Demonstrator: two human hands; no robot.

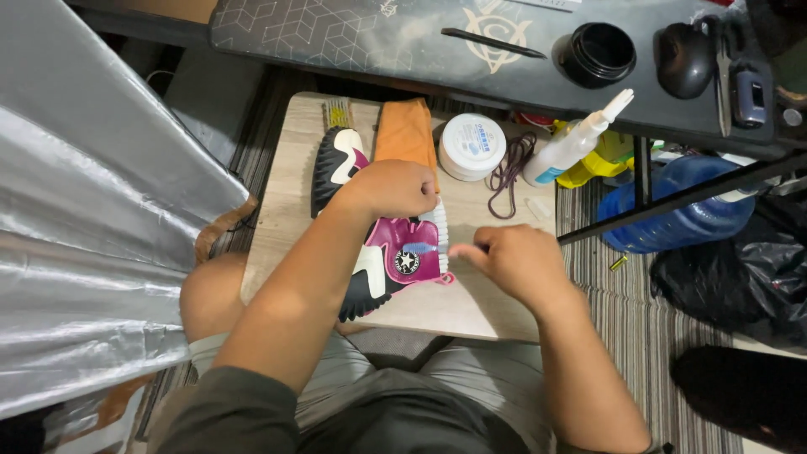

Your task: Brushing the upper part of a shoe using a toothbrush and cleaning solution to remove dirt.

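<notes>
fingers of the left hand (395, 187) clench the magenta-and-white high-top sneaker (382, 244) at frame centre, steadying it; right hand (517, 261) pinches a blue-handled white-bristled brush (435, 235) against it.

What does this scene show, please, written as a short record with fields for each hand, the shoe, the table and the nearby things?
left hand: closed fist pressing on the shoe
right hand: pinching the small white-bristled brush with blue handle against the shoe's side
shoe: magenta, black and white high-top sneaker, lying on its side
table: small light wooden table
nearby: folded orange cloth, round white tub, white spray bottle, purple laces
</notes>
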